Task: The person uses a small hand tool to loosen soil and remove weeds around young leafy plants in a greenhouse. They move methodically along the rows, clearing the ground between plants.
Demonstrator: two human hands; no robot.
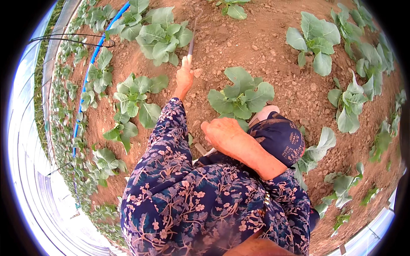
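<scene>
My left hand (185, 76) reaches out over the soil, closed around the handle of a thin-shafted hand tool (191, 46). The tool's far end looks hooked, but it is blurred. Beside the shaft, on its left, grows a large leafy brassica plant (161, 38). Bent across in front of my body, my right hand (221, 131) is over my knee (280, 136) in dark patterned cloth. Its fingers curl under, and what is beneath them is hidden. Just beyond that hand stands another brassica plant (240, 94), close to a light shoe (264, 113).
More brassica plants stand in rows at left (134, 96) and right (315, 41), in dry, lumpy brown soil (237, 44). A blue hose (91, 65) runs along the left rows, with a black wire loop (73, 38) across it. Clear plastic sheeting (24, 128) borders the left side.
</scene>
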